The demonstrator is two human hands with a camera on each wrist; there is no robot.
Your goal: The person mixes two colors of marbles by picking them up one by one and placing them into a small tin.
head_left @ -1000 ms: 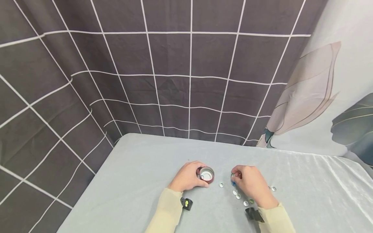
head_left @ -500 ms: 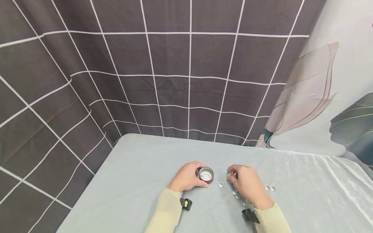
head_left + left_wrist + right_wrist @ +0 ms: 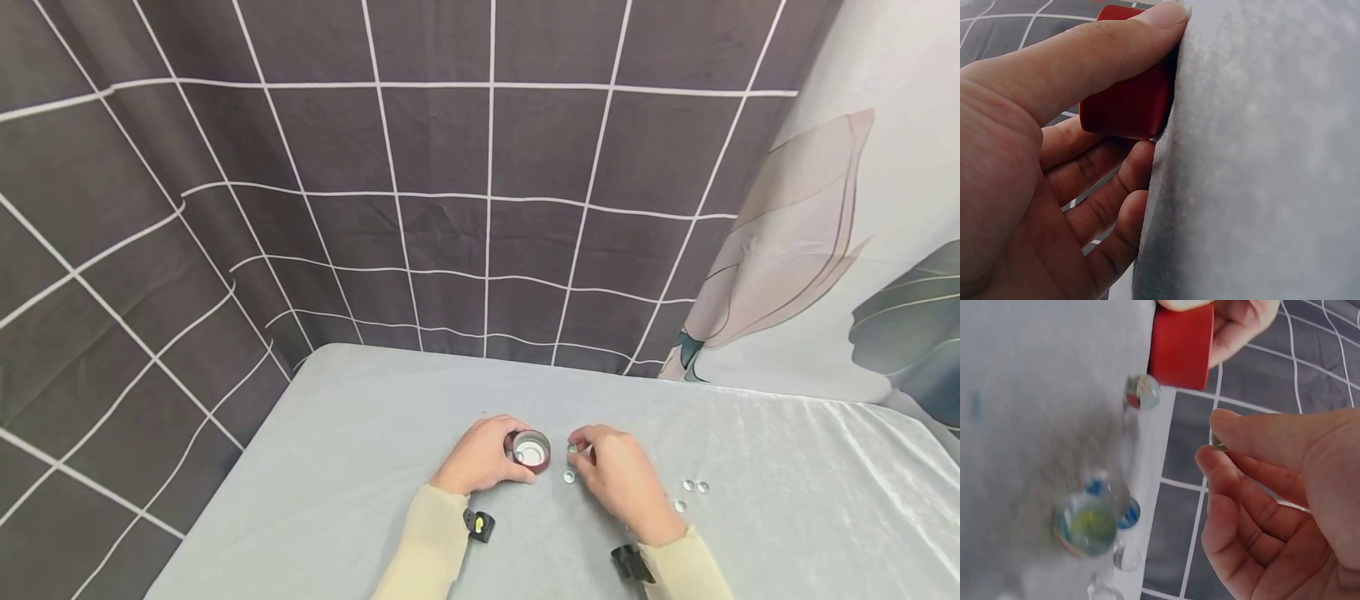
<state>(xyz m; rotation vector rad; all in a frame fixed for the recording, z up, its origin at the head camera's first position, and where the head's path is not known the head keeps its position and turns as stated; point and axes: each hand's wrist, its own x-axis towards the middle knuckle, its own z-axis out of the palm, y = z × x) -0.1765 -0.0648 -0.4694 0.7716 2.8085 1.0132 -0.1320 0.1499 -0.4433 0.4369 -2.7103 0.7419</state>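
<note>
A small round red container [image 3: 543,466], open at the top, stands on the pale cloth. My left hand [image 3: 483,454] grips its side, thumb and fingers curled round the red wall [image 3: 1127,109]. Something small and clear, perhaps a marble, shows inside. My right hand [image 3: 622,475] pinches a glass marble [image 3: 572,448] between thumb and fingertips, just right of the container and apart from it. In the right wrist view the pinched marble [image 3: 1219,444] is mostly hidden by the fingers. Another loose marble [image 3: 569,477] lies on the cloth between the hands.
Several marbles, some with blue or yellow-green inside [image 3: 1088,525], lie on the cloth under and beside my right hand. Further right lie a few clear marbles [image 3: 687,484]. A dark gridded curtain [image 3: 450,233] hangs behind the cloth-covered table [image 3: 360,433].
My right hand has moved left toward the container with the pinched marble, uncovering marbles to its right and covering others. My left hand and the container have stayed in place.
</note>
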